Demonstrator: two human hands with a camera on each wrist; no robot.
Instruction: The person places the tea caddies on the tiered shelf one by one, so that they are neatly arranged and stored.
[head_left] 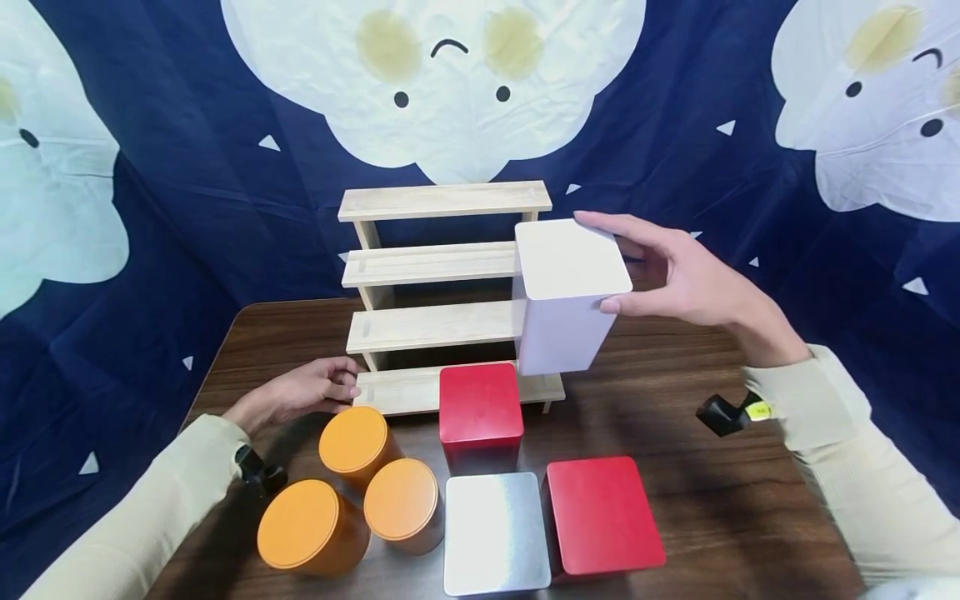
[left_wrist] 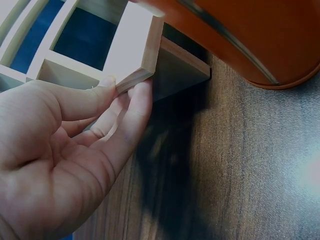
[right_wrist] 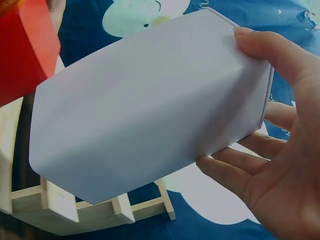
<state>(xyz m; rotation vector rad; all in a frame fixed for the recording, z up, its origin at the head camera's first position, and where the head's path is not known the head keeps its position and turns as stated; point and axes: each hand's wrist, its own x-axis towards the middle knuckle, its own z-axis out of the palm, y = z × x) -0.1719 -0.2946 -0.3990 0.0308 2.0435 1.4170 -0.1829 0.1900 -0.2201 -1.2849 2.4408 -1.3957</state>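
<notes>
My right hand point(head_left: 682, 271) grips a tall white square tin point(head_left: 566, 300) by its top end, thumb on one side and fingers on the other. It is held up in front of the right part of a stepped wooden display shelf point(head_left: 431, 325). In the right wrist view the white tin point(right_wrist: 140, 105) spans most of the picture between thumb and fingers. My left hand point(head_left: 315, 387) pinches the left end of the shelf's lowest step. The left wrist view shows the thumb above and fingers below that wooden board point(left_wrist: 132, 45).
Three orange round tins point(head_left: 356, 442) stand at the front left of the dark wooden table point(head_left: 720, 500). A red square tin point(head_left: 480, 404) stands before the lowest step; a silver square tin point(head_left: 495, 533) and another red tin point(head_left: 603, 517) are nearer. A blue curtain point(head_left: 195, 167) hangs behind.
</notes>
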